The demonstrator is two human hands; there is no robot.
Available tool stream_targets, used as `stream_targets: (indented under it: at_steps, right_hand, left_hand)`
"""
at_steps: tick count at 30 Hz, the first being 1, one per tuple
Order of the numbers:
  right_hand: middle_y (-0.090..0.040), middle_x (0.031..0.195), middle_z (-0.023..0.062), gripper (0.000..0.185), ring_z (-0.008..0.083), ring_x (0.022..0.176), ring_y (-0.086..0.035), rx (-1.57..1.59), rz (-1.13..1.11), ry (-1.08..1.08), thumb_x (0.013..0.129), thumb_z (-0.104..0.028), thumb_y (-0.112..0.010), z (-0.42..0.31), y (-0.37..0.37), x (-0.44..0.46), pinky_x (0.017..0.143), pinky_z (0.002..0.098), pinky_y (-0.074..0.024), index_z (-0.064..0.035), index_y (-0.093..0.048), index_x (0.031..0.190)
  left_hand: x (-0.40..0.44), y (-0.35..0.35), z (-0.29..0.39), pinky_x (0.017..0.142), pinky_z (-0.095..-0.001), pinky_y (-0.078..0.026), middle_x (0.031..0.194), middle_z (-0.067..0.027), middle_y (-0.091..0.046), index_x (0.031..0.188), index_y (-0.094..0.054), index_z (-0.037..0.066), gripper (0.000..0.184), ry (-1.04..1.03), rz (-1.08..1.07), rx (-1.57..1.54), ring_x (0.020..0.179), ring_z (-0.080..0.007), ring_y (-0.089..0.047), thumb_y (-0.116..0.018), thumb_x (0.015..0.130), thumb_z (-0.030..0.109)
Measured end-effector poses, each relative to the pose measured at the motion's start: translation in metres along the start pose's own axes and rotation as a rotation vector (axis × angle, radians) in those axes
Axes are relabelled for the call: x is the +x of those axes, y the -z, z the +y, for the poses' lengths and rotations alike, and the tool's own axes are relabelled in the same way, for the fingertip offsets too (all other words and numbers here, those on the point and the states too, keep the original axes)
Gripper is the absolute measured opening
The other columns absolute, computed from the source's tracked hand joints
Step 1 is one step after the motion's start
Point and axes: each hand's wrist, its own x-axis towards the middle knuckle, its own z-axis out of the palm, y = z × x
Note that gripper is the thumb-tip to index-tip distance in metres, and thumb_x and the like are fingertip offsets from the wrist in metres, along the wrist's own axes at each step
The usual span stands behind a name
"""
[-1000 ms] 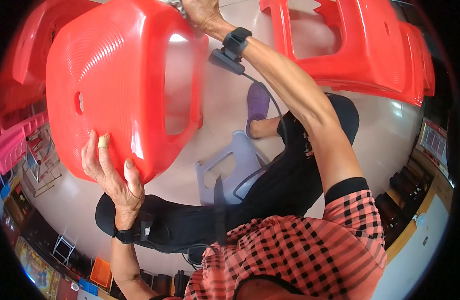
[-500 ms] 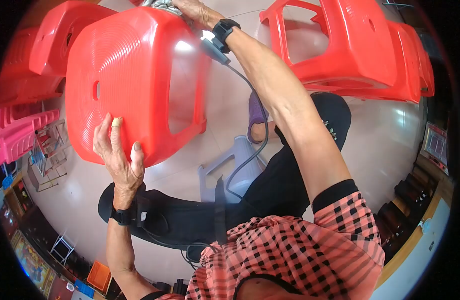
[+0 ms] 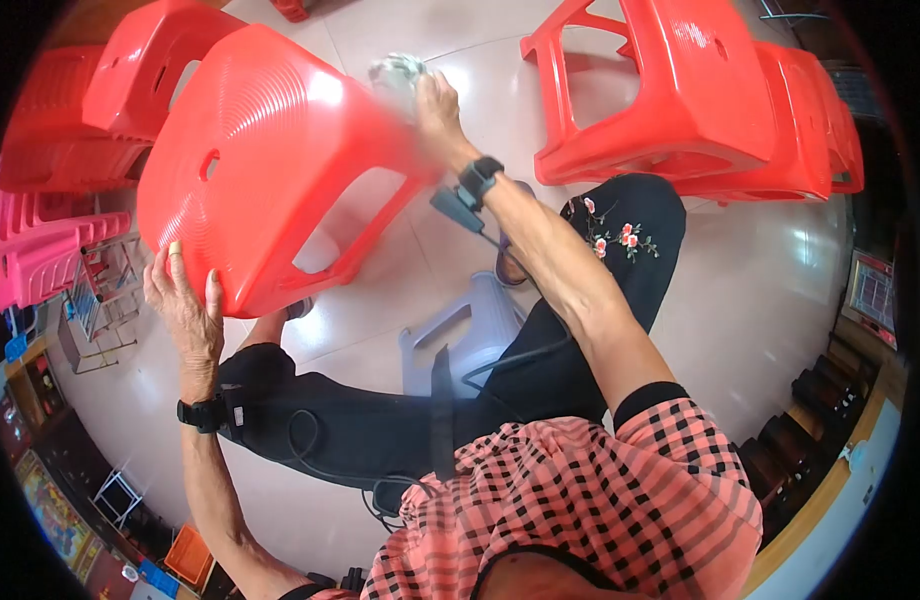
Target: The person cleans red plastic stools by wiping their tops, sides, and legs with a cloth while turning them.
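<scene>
A red plastic stool (image 3: 265,130) lies tipped in front of me, its ringed seat with a small centre hole facing left and up. My left hand (image 3: 188,305) grips the near corner of the seat, fingers on the ringed face and thumb on the side. Beyond the stool's right side, my right hand (image 3: 440,112) is closed round a crumpled greyish cloth (image 3: 398,72). The cloth is close to the stool's legs; blur hides whether they touch. Each wrist wears a black strap, and a cable hangs from the right one.
Stacked red stools (image 3: 705,90) stand at the right, and more red stools (image 3: 145,70) at the left. Below those are pink stools (image 3: 55,250) and a metal rack (image 3: 105,285). A low grey-blue stool (image 3: 465,335) is between my legs. Dark goods line the right wall.
The stool has turned and tilted, its near corner shifting left with my left hand. My right hand has come right and nearer with the cloth, away from the stool's far edge.
</scene>
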Motion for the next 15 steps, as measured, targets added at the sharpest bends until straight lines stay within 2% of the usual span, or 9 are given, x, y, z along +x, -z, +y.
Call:
stream_targets:
  at_steps: [2,4,5,8,9,12,15]
  right_hand:
    - [-0.059,0.085,0.0277,0.035,0.0400,0.079,-0.056,0.000,0.060,-0.086,0.087,-0.031,-0.048,0.018,-0.008,-0.018,0.077,0.0464,-0.0453,0.0037,-0.050,0.095]
    - [-0.059,0.083,0.0261,0.036,0.0379,0.078,-0.058,0.154,0.119,-0.435,0.087,-0.031,-0.049,0.030,-0.014,-0.031,0.075,0.0456,-0.0464,0.0027,-0.050,0.098]
    - [-0.061,0.084,0.0238,0.038,0.0340,0.079,-0.060,0.157,0.103,-0.467,0.086,-0.031,-0.051,0.037,-0.014,-0.040,0.075,0.0436,-0.0478,0.0020,-0.048,0.105]
    - [-0.063,0.087,0.0220,0.039,0.0325,0.081,-0.062,0.280,0.069,-0.614,0.086,-0.029,-0.053,0.059,-0.017,-0.059,0.075,0.0426,-0.0487,0.0011,-0.045,0.110]
    - [-0.064,0.090,0.0224,0.041,0.0333,0.082,-0.063,0.319,0.027,-0.615,0.085,-0.028,-0.055,0.066,-0.015,-0.061,0.076,0.0431,-0.0492,0.0003,-0.045,0.112]
    - [-0.064,0.091,0.0219,0.040,0.0331,0.083,-0.065,0.153,0.046,-0.498,0.084,-0.028,-0.057,0.098,-0.020,-0.062,0.077,0.0419,-0.0501,-0.0010,-0.046,0.112]
    - [-0.065,0.092,0.0255,0.039,0.0394,0.088,-0.064,0.041,-0.003,-0.620,0.084,-0.029,-0.057,0.132,-0.026,-0.062,0.080,0.0452,-0.0495,-0.0017,-0.049,0.111]
  left_hand:
    - [-0.001,0.007,0.008,0.108,-0.0526,-0.025,0.138,-0.0195,-0.038,0.138,-0.042,0.007,0.057,0.048,0.008,0.032,0.129,-0.0419,-0.031,-0.058,0.089,0.031]
    - [0.003,0.013,0.031,0.109,-0.0524,-0.026,0.140,-0.0192,-0.037,0.138,-0.042,0.006,0.058,0.024,-0.061,-0.062,0.131,-0.0421,-0.029,-0.059,0.088,0.030]
    - [0.008,0.012,0.044,0.110,-0.0524,-0.025,0.140,-0.0191,-0.037,0.138,-0.042,0.006,0.058,-0.015,-0.071,-0.116,0.131,-0.0420,-0.029,-0.059,0.088,0.030]
    - [0.021,0.000,0.056,0.111,-0.0518,-0.023,0.142,-0.0198,-0.035,0.138,-0.042,0.004,0.057,-0.027,-0.069,-0.252,0.133,-0.0416,-0.028,-0.057,0.089,0.031]
    - [0.023,-0.007,0.054,0.111,-0.0517,-0.023,0.143,-0.0200,-0.035,0.138,-0.042,0.004,0.058,-0.018,-0.058,-0.272,0.133,-0.0415,-0.028,-0.056,0.090,0.032]
    - [0.024,-0.014,0.054,0.112,-0.0522,-0.019,0.145,-0.0209,-0.033,0.139,-0.040,0.003,0.061,-0.010,-0.072,-0.254,0.134,-0.0408,-0.027,-0.048,0.093,0.042]
    - [0.022,-0.012,0.056,0.112,-0.0524,-0.018,0.145,-0.0209,-0.032,0.140,-0.038,0.003,0.064,-0.015,-0.086,-0.222,0.135,-0.0398,-0.026,-0.041,0.095,0.048]
